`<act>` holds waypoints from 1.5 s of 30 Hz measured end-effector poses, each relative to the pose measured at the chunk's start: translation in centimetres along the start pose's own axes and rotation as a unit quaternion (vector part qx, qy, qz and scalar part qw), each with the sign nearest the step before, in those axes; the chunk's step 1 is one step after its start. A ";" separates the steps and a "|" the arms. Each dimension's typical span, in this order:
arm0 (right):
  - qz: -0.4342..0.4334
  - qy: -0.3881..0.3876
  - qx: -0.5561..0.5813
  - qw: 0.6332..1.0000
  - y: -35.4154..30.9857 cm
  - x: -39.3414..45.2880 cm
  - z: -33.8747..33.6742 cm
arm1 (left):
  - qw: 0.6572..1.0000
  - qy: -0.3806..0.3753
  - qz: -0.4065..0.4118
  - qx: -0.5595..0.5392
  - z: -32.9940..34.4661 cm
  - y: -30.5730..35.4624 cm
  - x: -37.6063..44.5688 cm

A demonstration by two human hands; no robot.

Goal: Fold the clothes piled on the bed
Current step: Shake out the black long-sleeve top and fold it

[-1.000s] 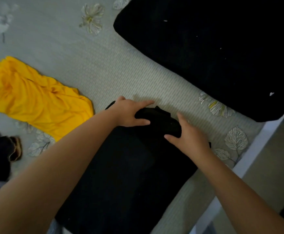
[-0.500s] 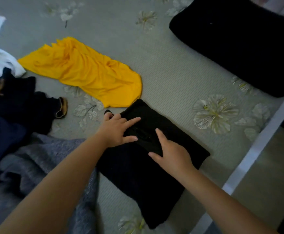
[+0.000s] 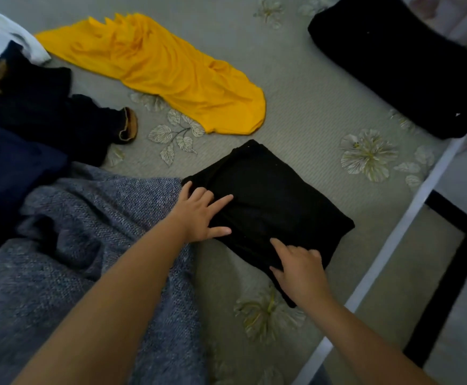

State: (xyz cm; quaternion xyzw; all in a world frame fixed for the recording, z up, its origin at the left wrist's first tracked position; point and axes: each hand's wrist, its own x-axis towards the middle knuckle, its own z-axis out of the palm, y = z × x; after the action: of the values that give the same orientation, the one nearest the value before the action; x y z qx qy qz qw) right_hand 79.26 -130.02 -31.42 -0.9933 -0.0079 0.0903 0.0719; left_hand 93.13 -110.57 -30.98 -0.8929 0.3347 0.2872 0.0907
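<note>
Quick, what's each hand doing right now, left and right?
Left hand: open, fingers spread flat on the folded black garment.
Right hand: open, fingers resting on the same garment's near edge, gripping nothing.

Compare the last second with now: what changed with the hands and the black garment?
The black garment went from a longer spread-out piece to a compact folded rectangle. The left hand shifted from its far end to its left edge, fingers flat; the right hand slid to the near corner, fingers partly curled. Both hands stay on it. The yellow garment lies unfolded as before.
</note>
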 end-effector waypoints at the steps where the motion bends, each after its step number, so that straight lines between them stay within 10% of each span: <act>1: -0.004 0.020 -0.009 1.000 0.2 -0.6 0.8 | 1.000 -0.016 0.000 0.001 0.7 0.2 -0.1; 12: 0.009 -0.083 -0.046 0.995 0.0 -6.7 6.4 | 0.990 0.011 -0.057 -0.130 6.5 2.4 -4.5; 17: 0.033 0.013 0.108 0.993 2.2 -5.7 3.1 | 0.913 0.136 -0.126 -0.364 7.3 5.8 -6.5; 21: 0.261 0.023 0.306 0.915 4.5 -4.0 0.0 | 0.864 0.168 -0.185 -0.437 6.2 7.3 -6.2; 29: 0.421 -0.028 0.457 0.783 1.5 1.7 1.3 | 0.911 0.177 -0.202 -0.314 3.2 7.3 -2.3; 38: 0.316 -0.022 0.274 0.908 11.2 1.0 0.7 | 0.926 0.124 -0.239 -0.266 -0.1 5.7 4.3; 45: 0.256 -0.039 0.323 0.910 17.2 0.3 -0.1 | 0.860 0.064 -0.212 -0.459 1.1 12.4 4.7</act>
State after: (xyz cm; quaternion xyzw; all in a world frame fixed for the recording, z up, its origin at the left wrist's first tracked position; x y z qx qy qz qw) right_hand 79.63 -147.00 -33.89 -0.8795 0.2736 0.1423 0.3626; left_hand 87.38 -122.16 -34.18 -0.8993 -0.0270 0.3240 -0.2926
